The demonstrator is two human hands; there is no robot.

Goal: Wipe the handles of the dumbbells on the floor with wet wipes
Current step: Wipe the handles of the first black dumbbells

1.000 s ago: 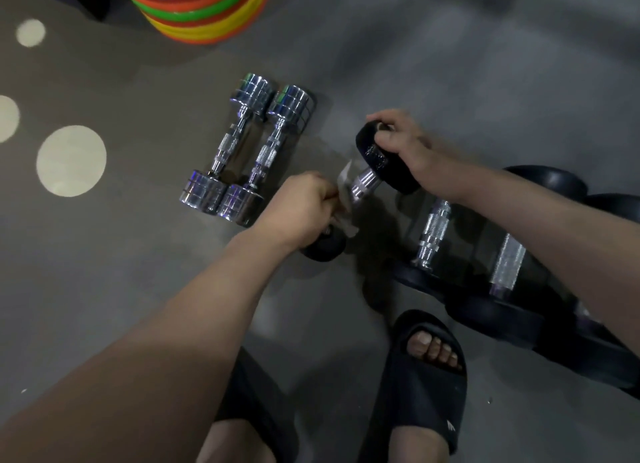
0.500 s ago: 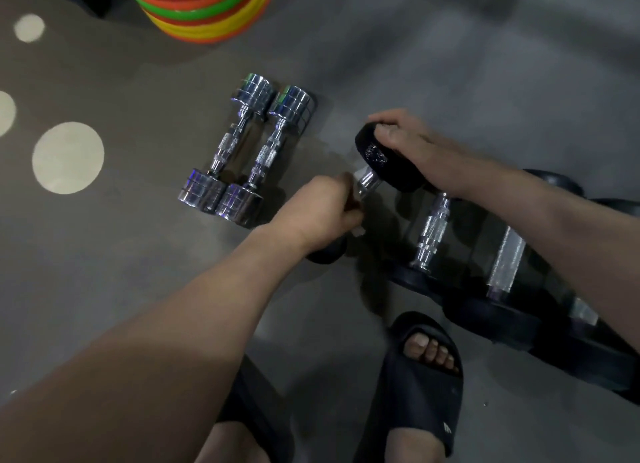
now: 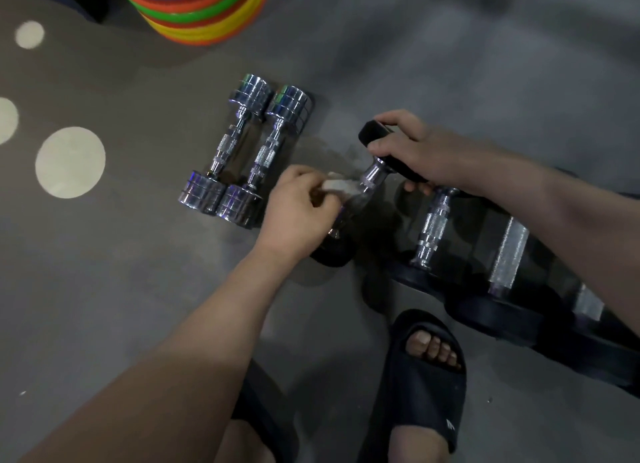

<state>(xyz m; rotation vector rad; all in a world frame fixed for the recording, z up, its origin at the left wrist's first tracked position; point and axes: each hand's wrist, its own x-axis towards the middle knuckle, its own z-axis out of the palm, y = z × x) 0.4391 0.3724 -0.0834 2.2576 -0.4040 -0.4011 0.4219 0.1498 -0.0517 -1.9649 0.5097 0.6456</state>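
A black-headed dumbbell (image 3: pixel 372 175) with a chrome handle lies tilted on the grey floor at the centre. My right hand (image 3: pixel 420 152) grips its far black head. My left hand (image 3: pixel 301 208) pinches a white wet wipe (image 3: pixel 337 187) against the lower part of that handle, hiding most of the bar. The near black head (image 3: pixel 332 253) shows just below my left wrist. Two all-chrome dumbbells (image 3: pixel 242 147) lie side by side to the left. More black dumbbells (image 3: pixel 433 228) lie in a row to the right, under my right forearm.
A stack of coloured rings (image 3: pixel 197 9) stands at the top, beyond the chrome pair. My feet in black slides (image 3: pixel 419 393) are at the bottom centre, close to the black dumbbells. Pale round spots (image 3: pixel 69 161) mark the floor on the left.
My left hand has slid down the handle toward me and turned, so the wipe and more of the chrome bar near the far head now show. My right hand keeps its hold.
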